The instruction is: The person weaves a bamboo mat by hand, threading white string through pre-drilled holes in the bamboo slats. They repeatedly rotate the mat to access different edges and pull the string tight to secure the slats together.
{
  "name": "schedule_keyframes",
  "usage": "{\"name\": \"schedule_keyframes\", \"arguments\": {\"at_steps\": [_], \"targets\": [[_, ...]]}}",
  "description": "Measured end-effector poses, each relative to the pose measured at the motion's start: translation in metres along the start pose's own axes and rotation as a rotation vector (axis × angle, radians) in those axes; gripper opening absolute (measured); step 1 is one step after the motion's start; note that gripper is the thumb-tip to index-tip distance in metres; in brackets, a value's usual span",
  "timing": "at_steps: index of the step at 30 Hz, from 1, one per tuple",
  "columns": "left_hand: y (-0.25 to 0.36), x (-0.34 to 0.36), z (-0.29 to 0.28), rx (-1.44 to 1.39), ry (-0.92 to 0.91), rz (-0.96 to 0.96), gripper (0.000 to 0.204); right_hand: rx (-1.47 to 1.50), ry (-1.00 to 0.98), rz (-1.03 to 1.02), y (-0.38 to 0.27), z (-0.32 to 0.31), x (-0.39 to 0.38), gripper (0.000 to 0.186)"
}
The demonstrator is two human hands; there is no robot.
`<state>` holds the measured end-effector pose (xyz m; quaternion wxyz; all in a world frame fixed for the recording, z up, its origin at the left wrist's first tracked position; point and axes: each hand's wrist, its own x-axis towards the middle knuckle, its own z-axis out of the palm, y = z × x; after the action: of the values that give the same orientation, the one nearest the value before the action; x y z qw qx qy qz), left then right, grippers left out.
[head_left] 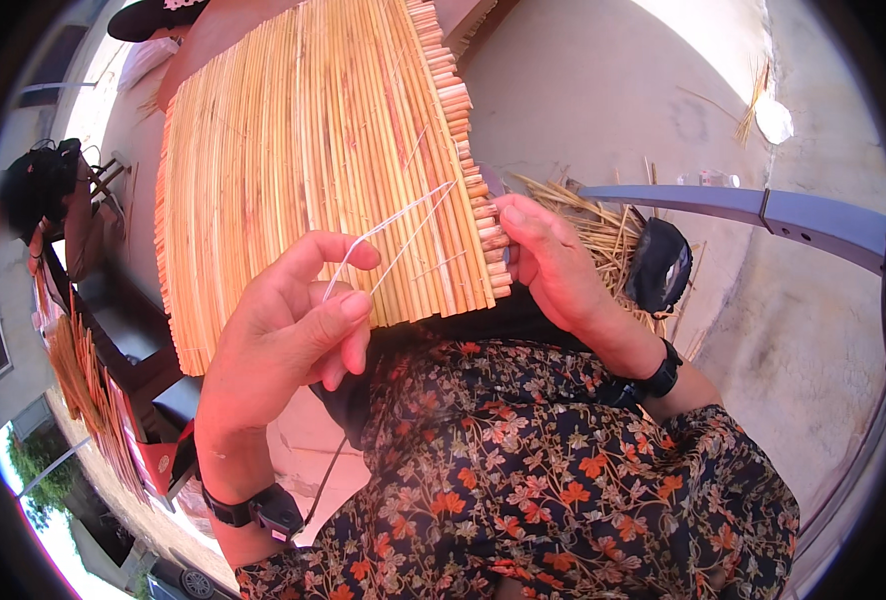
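Observation:
A panel of straw-coloured reed stalks (283, 150) laid side by side fills the space in front of me, its cut ends forming an uneven right edge. White thread (395, 215) runs from near that edge to my left hand (288, 320), whose closed fingers hold it in a loop above the panel's near part. Short thread stitches show along the right side. My right hand (563, 262) grips the panel's right edge near its close corner, thumb against the stalk ends. Its other fingers are partly hidden behind the edge. Each wrist wears a black band.
Loose stalks (603, 242) lie on the floor at the right, beside a dark object (660, 265). A blue-grey metal bar (743, 197) crosses there, near a clear bottle (708, 179). Bundled thin stalks (88, 370) are at the left. A person's dark cap (153, 18) shows beyond the panel.

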<state>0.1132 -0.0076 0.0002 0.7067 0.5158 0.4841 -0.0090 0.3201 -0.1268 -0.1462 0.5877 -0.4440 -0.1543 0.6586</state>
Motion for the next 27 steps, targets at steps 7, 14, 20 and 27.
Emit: {"name": "schedule_keyframes", "arguments": {"at_steps": [7,14,20,27], "targets": [[0.015,-0.084,-0.109,-0.022,0.116,0.218,0.035,-0.085,0.027,-0.01,0.01,0.01,0.006,0.034],[0.048,-0.091,-0.225,0.092,0.378,0.248,0.021,0.099,0.122,-0.038,0.004,0.033,0.001,0.033],[0.031,-0.044,-0.268,1.817,1.184,0.194,0.059,-0.115,0.104,0.0,-0.008,-0.021,0.013,0.025],[-0.024,0.008,0.038,1.543,0.394,1.024,0.058,-0.429,0.111,-0.411,-0.03,-0.025,0.022,0.016]]}}
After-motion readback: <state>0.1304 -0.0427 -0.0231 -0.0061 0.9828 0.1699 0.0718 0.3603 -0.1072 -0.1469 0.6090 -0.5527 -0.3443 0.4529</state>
